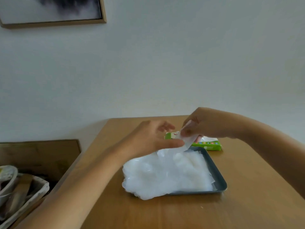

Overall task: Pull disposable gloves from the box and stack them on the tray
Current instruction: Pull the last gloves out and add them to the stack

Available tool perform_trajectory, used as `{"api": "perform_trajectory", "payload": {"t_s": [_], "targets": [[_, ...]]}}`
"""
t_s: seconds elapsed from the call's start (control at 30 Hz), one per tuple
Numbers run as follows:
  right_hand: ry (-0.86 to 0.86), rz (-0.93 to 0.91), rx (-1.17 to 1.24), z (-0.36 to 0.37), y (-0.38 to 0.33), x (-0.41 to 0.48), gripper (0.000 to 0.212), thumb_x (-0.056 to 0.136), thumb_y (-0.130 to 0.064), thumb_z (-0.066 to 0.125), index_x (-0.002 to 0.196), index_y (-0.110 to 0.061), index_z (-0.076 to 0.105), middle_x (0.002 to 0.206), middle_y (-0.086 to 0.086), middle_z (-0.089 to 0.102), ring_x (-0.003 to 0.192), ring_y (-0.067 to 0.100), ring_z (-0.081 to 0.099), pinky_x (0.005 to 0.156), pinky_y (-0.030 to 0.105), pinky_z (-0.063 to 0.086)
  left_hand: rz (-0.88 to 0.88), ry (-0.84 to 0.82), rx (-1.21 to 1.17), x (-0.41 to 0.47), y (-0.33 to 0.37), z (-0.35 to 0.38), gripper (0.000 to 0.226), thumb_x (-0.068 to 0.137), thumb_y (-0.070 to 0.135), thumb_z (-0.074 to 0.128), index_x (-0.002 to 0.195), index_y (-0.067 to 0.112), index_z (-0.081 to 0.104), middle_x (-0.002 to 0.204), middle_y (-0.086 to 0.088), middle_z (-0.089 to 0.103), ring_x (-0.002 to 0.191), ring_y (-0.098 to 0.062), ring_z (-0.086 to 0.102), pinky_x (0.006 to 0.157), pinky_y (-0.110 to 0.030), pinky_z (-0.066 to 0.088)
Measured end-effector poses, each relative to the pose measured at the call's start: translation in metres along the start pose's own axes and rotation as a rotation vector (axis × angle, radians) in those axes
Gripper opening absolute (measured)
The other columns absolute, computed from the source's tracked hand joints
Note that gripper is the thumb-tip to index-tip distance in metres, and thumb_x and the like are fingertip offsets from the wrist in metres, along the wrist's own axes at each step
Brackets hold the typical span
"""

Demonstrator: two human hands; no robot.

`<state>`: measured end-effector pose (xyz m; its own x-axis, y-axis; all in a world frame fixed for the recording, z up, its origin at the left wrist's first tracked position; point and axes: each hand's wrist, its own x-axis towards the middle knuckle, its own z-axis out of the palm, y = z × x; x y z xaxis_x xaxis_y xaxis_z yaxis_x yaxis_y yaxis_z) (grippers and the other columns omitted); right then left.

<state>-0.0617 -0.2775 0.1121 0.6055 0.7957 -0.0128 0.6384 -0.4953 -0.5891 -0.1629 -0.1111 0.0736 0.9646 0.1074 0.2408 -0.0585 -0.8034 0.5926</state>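
A green glove box [208, 144] lies flat on the wooden table behind a grey tray [218, 176]. A loose pile of clear plastic gloves [166, 172] covers the tray and spills over its left edge. My right hand [203, 124] hovers above the box and pinches one folded clear glove [187, 141] that hangs down toward the tray's far edge. My left hand [153, 138] is held just left of that glove, fingers spread and relaxed, its thumb stretched toward the glove's lower end.
The wooden table [165, 212] ends at a white wall behind the box. To the left, lower down, stand a dark wooden surface [39, 156] and a woven basket [24, 192] with items in it. A framed picture [52, 12] hangs on the wall.
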Motion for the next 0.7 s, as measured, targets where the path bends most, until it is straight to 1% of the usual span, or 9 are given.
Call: {"api": "perform_trajectory", "payload": {"t_s": [0.07, 0.13, 0.23, 0.37, 0.43, 0.5, 0.57, 0.63, 0.7], "targets": [[0.008, -0.03, -0.062, -0.008, -0.005, -0.001, 0.014, 0.086, -0.025, 0.064, 0.079, -0.027, 0.076, 0.078, -0.004, 0.075, 0.074, 0.01, 0.07, 0.079, 0.028, 0.056, 0.067, 0.009, 0.049, 0.005, 0.008, 0.014, 0.042, 0.076, 0.052, 0.072, 0.112, 0.036, 0.061, 0.1, 0.025, 0.061, 0.088, 0.018, 0.053, 0.071, -0.003, 0.042], [0.019, -0.056, -0.122, -0.016, -0.006, -0.004, 0.015, 0.087, -0.029, 0.064, 0.079, -0.03, 0.076, 0.076, -0.005, 0.074, 0.076, 0.012, 0.07, 0.085, 0.034, 0.053, 0.105, 0.097, 0.066, 0.008, 0.013, 0.023, 0.018, 0.083, 0.044, 0.068, 0.093, 0.03, 0.066, 0.08, 0.021, 0.063, 0.074, 0.015, 0.054, 0.06, -0.006, 0.039], [-0.015, -0.095, -0.139, -0.027, -0.001, -0.011, 0.009, 0.085, -0.026, 0.068, 0.079, -0.025, 0.075, 0.073, -0.003, 0.074, 0.072, 0.011, 0.07, 0.077, 0.028, 0.052, 0.071, 0.173, -0.075, 0.008, 0.016, 0.024, 0.018, 0.089, 0.031, 0.064, 0.078, 0.02, 0.073, 0.057, 0.016, 0.06, 0.054, 0.006, 0.051, 0.052, -0.008, 0.034], [-0.092, -0.126, -0.154, -0.038, 0.012, -0.014, 0.015, 0.075, -0.009, 0.077, 0.083, -0.021, 0.074, 0.077, -0.001, 0.073, 0.069, 0.006, 0.066, 0.071, 0.019, 0.05, 0.038, 0.032, -0.24, 0.004, 0.017, 0.015, 0.021, 0.092, 0.034, 0.06, 0.083, 0.028, 0.078, 0.084, -0.013, 0.072, 0.076, -0.038, 0.061, 0.071, -0.044, 0.05], [-0.119, -0.128, -0.163, -0.041, 0.018, -0.015, 0.023, 0.071, -0.004, 0.079, 0.087, -0.02, 0.074, 0.076, -0.005, 0.071, 0.068, 0.002, 0.062, 0.069, 0.015, 0.047, -0.016, -0.07, -0.323, 0.002, 0.017, 0.012, 0.025, 0.094, 0.035, 0.057, 0.089, 0.023, 0.078, 0.09, -0.009, 0.074, 0.086, -0.035, 0.066, 0.087, -0.051, 0.049], [-0.167, -0.125, -0.206, -0.044, 0.023, -0.016, 0.032, 0.069, 0.0, 0.079, 0.092, -0.021, 0.072, 0.08, -0.008, 0.071, 0.073, 0.001, 0.063, 0.072, 0.016, 0.047, -0.056, -0.174, -0.376, 0.0, 0.018, 0.01, 0.03, 0.096, 0.031, 0.053, 0.096, 0.012, 0.076, 0.094, -0.003, 0.075, 0.093, -0.016, 0.07, 0.098, -0.041, 0.047], [-0.265, -0.119, -0.242, -0.05, 0.028, -0.018, 0.048, 0.068, -0.005, 0.082, 0.108, -0.029, 0.067, 0.098, -0.012, 0.071, 0.091, 0.001, 0.065, 0.082, 0.02, 0.048, -0.057, -0.188, -0.398, 0.001, 0.018, 0.01, 0.03, 0.097, 0.026, 0.052, 0.098, 0.006, 0.075, 0.095, -0.002, 0.076, 0.093, -0.011, 0.071, 0.096, -0.034, 0.048], [-0.352, -0.112, -0.223, -0.054, 0.029, -0.021, 0.071, 0.065, -0.029, 0.086, 0.127, -0.042, 0.052, 0.122, -0.021, 0.061, 0.113, -0.001, 0.056, 0.095, 0.022, 0.045, -0.044, -0.12, -0.365, 0.002, 0.017, 0.011, 0.028, 0.097, 0.024, 0.054, 0.094, 0.006, 0.075, 0.09, -0.001, 0.076, 0.088, -0.01, 0.072, 0.088, -0.031, 0.052], [-0.317, -0.107, -0.204, -0.049, 0.026, -0.022, 0.079, 0.061, -0.053, 0.082, 0.13, -0.048, 0.045, 0.128, -0.028, 0.053, 0.12, -0.005, 0.049, 0.099, 0.022, 0.041, -0.036, -0.06, -0.346, 0.005, 0.019, 0.012, 0.025, 0.096, 0.021, 0.056, 0.089, 0.004, 0.074, 0.085, -0.004, 0.076, 0.08, -0.012, 0.072, 0.073, -0.02, 0.053]]}}
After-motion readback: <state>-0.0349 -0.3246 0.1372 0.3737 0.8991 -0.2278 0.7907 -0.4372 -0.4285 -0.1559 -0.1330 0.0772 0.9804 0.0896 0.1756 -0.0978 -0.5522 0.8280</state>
